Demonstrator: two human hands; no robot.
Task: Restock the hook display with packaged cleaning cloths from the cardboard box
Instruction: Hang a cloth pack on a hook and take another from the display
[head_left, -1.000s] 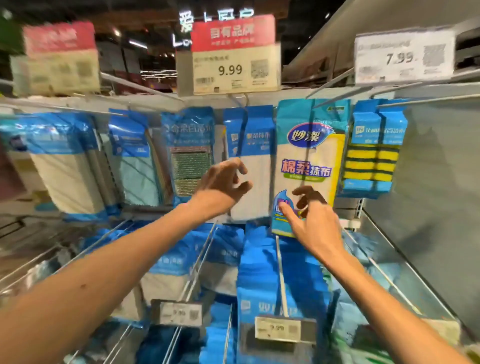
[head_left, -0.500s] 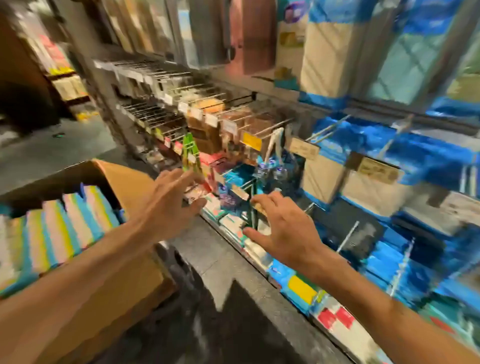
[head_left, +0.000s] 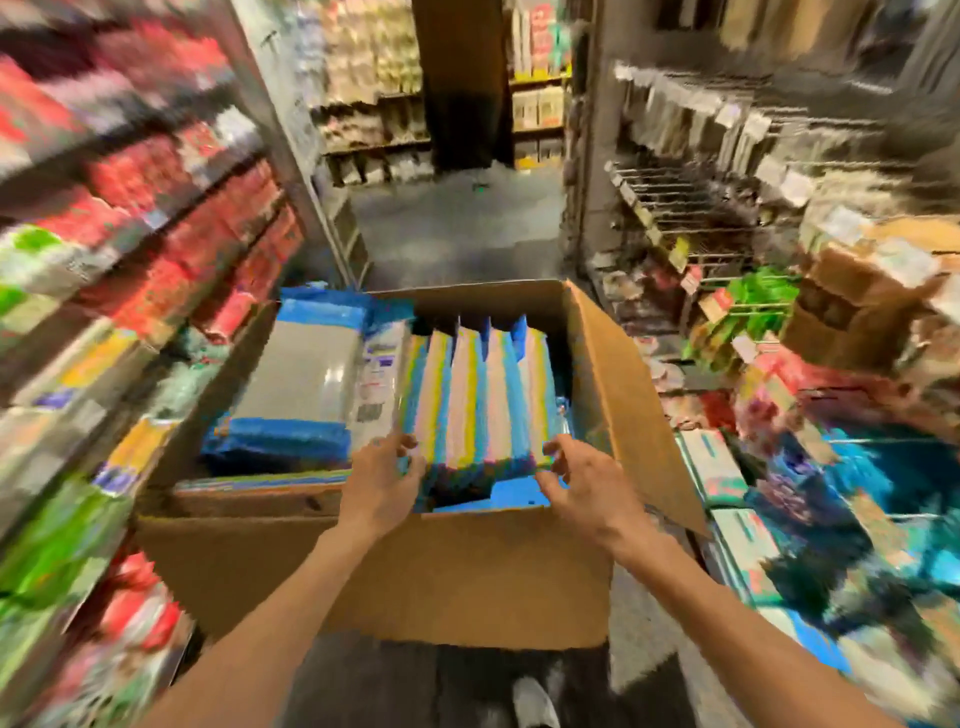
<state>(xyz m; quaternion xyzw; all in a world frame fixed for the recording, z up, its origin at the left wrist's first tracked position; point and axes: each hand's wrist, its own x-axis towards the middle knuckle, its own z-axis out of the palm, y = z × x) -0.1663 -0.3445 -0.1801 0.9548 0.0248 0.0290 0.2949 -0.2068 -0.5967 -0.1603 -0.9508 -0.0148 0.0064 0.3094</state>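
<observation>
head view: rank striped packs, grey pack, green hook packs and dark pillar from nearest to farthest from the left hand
1. striped packs: upright in the box, touching the left hand.
2. grey pack: flat in the box's left half, just beyond the hand.
3. green hook packs: hanging on the right, past the box.
4. dark pillar: far back, centre.

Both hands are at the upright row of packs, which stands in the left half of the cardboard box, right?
Not quite: the head view shows the upright row in the right half of the cardboard box, with the left hand and right hand at it.
</observation>
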